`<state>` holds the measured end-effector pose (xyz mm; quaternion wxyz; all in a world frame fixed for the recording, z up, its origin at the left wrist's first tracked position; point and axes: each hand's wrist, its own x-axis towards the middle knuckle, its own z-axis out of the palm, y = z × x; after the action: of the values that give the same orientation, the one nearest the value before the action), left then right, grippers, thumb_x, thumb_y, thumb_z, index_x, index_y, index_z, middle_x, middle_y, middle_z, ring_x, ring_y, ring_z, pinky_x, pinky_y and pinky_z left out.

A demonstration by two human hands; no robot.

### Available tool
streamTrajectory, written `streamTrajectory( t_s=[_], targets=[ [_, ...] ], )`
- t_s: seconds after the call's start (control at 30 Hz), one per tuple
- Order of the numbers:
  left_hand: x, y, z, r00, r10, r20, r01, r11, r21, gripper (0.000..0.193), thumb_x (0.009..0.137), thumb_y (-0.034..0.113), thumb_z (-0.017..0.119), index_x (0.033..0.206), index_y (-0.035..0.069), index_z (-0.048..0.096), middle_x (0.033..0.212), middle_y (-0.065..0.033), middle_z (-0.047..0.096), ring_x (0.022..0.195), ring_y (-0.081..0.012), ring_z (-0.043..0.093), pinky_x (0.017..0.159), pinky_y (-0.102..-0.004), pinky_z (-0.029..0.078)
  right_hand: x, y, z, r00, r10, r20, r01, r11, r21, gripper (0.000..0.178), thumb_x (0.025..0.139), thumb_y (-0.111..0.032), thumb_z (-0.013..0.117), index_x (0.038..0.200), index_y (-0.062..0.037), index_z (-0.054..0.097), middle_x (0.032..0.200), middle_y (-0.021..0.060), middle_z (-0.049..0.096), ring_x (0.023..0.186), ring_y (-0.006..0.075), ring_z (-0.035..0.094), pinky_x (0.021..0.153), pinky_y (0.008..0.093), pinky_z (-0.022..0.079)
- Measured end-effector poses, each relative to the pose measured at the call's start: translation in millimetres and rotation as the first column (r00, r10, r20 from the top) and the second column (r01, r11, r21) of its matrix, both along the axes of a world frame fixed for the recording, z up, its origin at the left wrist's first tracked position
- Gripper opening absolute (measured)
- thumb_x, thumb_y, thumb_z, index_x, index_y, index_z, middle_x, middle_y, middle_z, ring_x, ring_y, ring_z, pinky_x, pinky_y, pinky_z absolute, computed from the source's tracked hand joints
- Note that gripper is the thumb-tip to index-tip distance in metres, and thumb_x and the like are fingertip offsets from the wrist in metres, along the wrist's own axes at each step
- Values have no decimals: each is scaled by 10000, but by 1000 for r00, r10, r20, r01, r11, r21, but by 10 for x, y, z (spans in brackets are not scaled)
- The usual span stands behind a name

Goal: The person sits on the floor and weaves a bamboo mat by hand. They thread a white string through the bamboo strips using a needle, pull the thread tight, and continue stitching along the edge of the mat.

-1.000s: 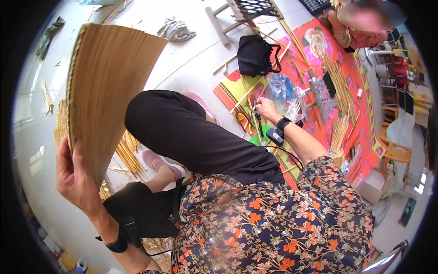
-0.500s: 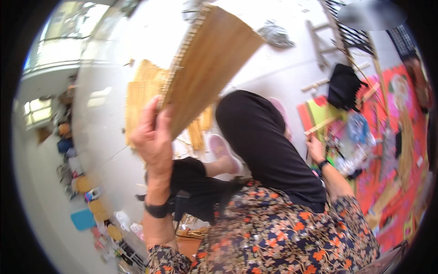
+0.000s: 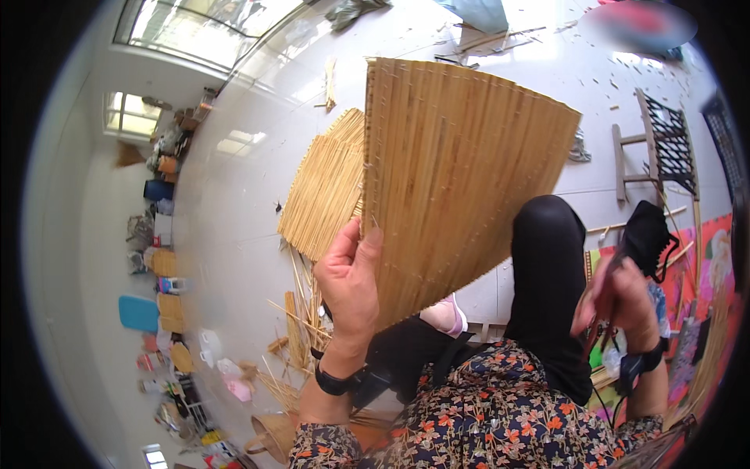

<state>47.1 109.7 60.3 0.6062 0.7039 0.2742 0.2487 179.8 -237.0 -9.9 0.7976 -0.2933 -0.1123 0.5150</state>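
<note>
Woven panel (image 3: 461,180) before knee (image 3: 547,266); mat (image 3: 324,187) on floor (image 3: 242,211) left.

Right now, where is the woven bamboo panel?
In the head view, the woven bamboo panel is held up at centre frame by the left hand, which grips its lower left edge. It is above the raised black-trousered knee, in front of a similar mat on the floor.

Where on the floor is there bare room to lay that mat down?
Bare white floor lies left of the strip pile, toward the window. It is crowded below the pile with loose strips, and on the right by the stool and colourful sheets.
</note>
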Motion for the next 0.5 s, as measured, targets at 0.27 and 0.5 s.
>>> streamTrajectory(
  t_s=[0.27, 0.5],
  targets=[
    [-757, -206, 238, 999, -19, 36, 22, 995, -95, 406, 990, 85, 709, 1338, -93, 597, 1186, -86, 713, 1038, -107, 655, 926, -258, 526, -701, 1433, 622, 512, 363, 778, -1, 907, -422, 213, 988, -152, 659, 982, 42, 570, 858, 228, 650, 805, 397, 661, 706, 435, 515],
    [-927, -317, 251, 995, -51, 81, 61, 991, -118, 391, 976, 57, 720, 1314, -98, 601, 1173, -101, 716, 1053, -120, 659, 934, -261, 530, -747, 1656, 803, 229, 373, 899, 106, 908, -404, 211, 977, -143, 649, 978, 44, 552, 863, 299, 651, 903, 504, 645, 719, 537, 511]
  ],
)
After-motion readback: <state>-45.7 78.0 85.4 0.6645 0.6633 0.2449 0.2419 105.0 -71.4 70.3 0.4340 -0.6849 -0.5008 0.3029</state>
